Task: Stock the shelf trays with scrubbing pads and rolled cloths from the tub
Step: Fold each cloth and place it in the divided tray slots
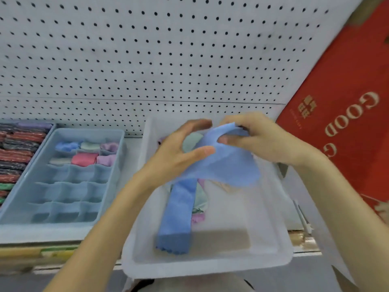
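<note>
Both hands hold one blue cloth [229, 163] above the clear plastic tub [210, 262]. My left hand [179, 150] grips its left side between thumb and fingers. My right hand [259, 138] pinches its top edge. A long folded strip of the same blue cloth [179, 216] hangs down to the tub floor. Green, pink and purple cloths [200, 205] lie in the tub beneath it. On the shelf to the left stands a blue divided tray [117, 178]. Its back two rows hold rolled cloths [84, 159] in blue, green, purple, grey and pink.
At the far left a tray holds stacked scrubbing pads [16, 152] in red, dark and green. A white pegboard wall [147, 60] rises behind the shelf. A red carton [345, 127] printed GOOD leans at the right. The shelf's front edge [42, 239] runs below the trays.
</note>
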`<state>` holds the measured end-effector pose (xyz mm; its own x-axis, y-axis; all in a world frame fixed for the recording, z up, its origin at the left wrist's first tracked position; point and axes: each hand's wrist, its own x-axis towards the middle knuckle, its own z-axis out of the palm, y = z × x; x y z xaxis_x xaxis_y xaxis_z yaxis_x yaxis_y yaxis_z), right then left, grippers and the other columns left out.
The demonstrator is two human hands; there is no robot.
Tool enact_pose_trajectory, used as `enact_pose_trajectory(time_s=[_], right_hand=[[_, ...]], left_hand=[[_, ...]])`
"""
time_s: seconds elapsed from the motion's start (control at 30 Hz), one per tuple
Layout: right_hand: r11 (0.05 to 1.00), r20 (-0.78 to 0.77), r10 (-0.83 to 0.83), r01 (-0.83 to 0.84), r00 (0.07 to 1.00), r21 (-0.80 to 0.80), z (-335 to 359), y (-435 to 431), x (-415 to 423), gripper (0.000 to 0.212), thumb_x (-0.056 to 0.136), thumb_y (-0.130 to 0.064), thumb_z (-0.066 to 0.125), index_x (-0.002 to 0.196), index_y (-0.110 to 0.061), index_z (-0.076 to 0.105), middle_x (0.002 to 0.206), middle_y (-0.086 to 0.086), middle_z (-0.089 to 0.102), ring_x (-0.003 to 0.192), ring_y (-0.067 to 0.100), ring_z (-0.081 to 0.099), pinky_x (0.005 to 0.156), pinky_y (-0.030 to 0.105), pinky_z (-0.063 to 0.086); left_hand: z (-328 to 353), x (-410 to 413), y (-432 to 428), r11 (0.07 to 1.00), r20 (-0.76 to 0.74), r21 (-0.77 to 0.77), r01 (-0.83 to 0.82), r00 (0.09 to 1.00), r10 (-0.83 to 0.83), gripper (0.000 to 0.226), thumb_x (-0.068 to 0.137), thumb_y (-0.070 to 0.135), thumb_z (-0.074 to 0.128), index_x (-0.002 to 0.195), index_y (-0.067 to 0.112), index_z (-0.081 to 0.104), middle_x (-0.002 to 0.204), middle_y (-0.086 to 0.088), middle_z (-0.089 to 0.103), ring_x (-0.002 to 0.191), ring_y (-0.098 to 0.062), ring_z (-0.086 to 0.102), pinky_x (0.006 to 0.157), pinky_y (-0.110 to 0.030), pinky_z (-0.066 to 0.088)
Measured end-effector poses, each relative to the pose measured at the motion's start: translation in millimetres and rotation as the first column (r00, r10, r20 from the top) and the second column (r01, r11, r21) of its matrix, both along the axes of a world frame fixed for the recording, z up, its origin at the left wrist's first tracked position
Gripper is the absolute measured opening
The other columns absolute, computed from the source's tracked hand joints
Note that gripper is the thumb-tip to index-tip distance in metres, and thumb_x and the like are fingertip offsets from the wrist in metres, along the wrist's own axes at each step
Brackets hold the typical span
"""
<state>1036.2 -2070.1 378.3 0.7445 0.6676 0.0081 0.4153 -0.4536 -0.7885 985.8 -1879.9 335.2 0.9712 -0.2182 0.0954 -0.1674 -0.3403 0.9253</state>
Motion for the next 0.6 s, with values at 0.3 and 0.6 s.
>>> enact_pose_trajectory(time_s=[0.3,0.6], right_hand=[[0.947,0.003,-0.169,0.162,0.986,0.277,35,-5,-11,0.03,0.088,-0.01,0.064,0.061,-0.02,0.056,0.06,0.003,0.043,0.057,0.008,0.039,0.052,0.017,0.032],[0.917,-0.182,-0.178,0.23,0.967,0.325,13,-6,-17,0.034,0.075,-0.022,0.076,0.094,0.003,0.064,0.093,0.021,0.069,0.082,0.027,0.067,0.076,0.046,0.054]], left_hand=[[37,-18,-9,0.951,-0.118,-0.31,0.007,0.992,-0.046,0.015,0.084,0.005,0.066,0.099,0.007,0.066,0.067,0.007,0.068,0.044,-0.003,0.057,0.035,-0.015,0.038],[40,-19,-6,0.904,-0.085,-0.387,-0.181,0.983,0.161,0.018,0.093,0.017,0.055,0.1,0.002,0.065,0.089,-0.01,0.071,0.073,-0.017,0.066,0.058,-0.024,0.053]])
